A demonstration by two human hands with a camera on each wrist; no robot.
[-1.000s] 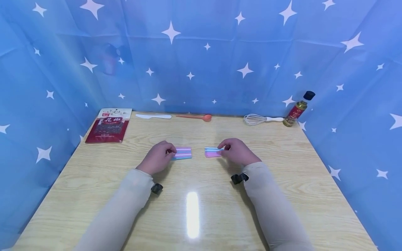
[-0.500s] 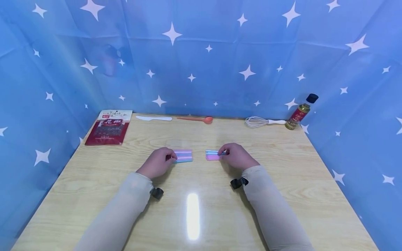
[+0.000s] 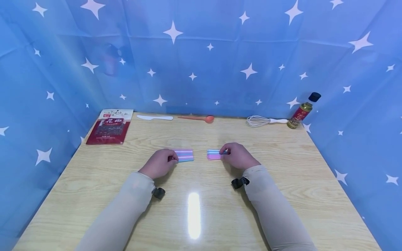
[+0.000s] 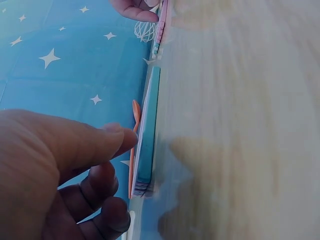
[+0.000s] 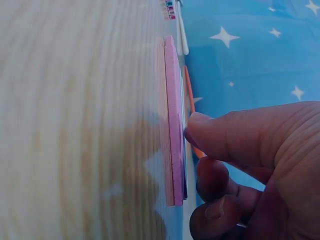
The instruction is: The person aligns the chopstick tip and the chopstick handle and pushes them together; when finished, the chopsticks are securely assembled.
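Observation:
Two sets of thin pink, purple, white and blue sticks lie side by side on the table, a short gap apart. Over the outer end of the left sticks [image 3: 186, 155] is my left hand [image 3: 159, 162]; in the left wrist view its thumb and index tips touch the top of these sticks [image 4: 149, 130], other fingers loosely bent. My right hand [image 3: 238, 156] is at the outer end of the right sticks [image 3: 213, 154]. Its thumb tip meets their upper face in the right wrist view, where the pink edge stick [image 5: 173, 120] shows. Hand undersides are partly hidden.
Along the back of the wooden table [image 3: 201, 181] lie a red spice packet [image 3: 110, 127], a white knife [image 3: 155, 118], an orange spoon [image 3: 208, 119] and a whisk [image 3: 259, 121]. An oil bottle [image 3: 301, 113] stands back right, by the blue star curtain [image 3: 201, 52].
Both hands have shifted slightly toward the near edge relative to the sticks, the left more. The left fingertips now sit lower on their set. The sticks look unmoved; the head view shifted a little.

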